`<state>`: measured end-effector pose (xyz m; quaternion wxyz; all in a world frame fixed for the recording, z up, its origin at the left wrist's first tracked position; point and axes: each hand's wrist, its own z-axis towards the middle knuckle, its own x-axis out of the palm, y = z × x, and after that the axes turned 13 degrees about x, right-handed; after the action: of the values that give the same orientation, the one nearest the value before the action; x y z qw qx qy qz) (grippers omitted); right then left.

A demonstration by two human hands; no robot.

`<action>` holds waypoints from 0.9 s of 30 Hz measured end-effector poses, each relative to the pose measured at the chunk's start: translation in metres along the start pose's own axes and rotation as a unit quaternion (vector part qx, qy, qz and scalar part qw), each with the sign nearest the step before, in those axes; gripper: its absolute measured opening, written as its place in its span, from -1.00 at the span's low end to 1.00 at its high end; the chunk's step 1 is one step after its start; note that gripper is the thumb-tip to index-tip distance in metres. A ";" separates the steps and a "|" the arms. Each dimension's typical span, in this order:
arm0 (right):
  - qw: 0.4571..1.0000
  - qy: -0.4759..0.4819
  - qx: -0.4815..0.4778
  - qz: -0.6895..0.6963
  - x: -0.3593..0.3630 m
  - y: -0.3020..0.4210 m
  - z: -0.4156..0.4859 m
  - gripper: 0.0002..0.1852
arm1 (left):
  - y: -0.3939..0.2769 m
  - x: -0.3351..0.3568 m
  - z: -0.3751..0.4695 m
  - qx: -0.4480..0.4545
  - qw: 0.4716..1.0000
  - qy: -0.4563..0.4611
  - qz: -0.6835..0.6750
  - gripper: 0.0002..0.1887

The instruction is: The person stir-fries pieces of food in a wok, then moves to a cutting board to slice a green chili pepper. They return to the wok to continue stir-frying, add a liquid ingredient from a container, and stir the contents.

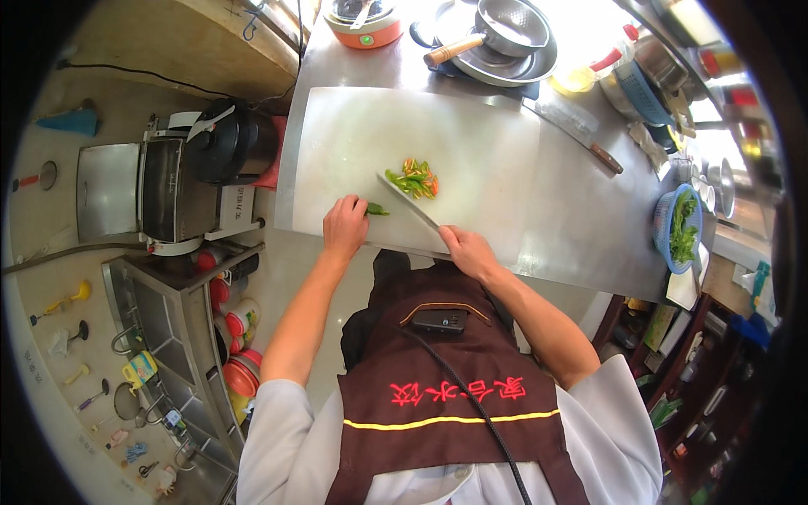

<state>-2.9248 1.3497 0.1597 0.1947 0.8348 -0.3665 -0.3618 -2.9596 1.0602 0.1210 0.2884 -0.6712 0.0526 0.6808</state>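
Note:
My right hand (469, 251) is wrapped around the handle of a kitchen knife (407, 200), whose blade slants up and left over a white cutting board (353, 132). Under the fingers of my left hand (346, 222) lies a green chili pepper (377, 209), its end sticking out towards the blade. Just beyond the knife sits a small pile of sliced green and red peppers (416, 179). The blade's tip reaches the pile's left side. My left palm and part of the green pepper are hidden by the back of the hand.
A cleaver (568, 121) lies right of the board on the steel table (587, 208). Pans (505, 57) and an orange electric cooker (366, 35) stand at the back. A blue basket of green vegetables (682, 230) is at the right edge. A black pot (233, 142) stands left.

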 end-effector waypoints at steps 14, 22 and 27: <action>0.998 0.037 0.028 -0.052 -0.027 0.021 -0.030 -0.50 | -0.013 0.011 0.011 0.015 0.989 -0.076 -0.126 -0.67; 0.998 0.009 -0.016 -0.054 -0.019 0.018 -0.023 -0.57 | -0.020 0.024 0.003 -0.013 0.992 -0.068 -0.106 -0.69; 0.996 -0.004 -0.041 -0.077 -0.001 0.009 -0.007 -0.57 | -0.024 0.014 0.003 -0.018 0.998 -0.049 -0.037 -0.67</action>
<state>-2.9243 1.3447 0.1698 0.1982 0.8505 -0.2866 -0.3940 -2.9497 1.0859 0.1156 0.3032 -0.6438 0.0010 0.7026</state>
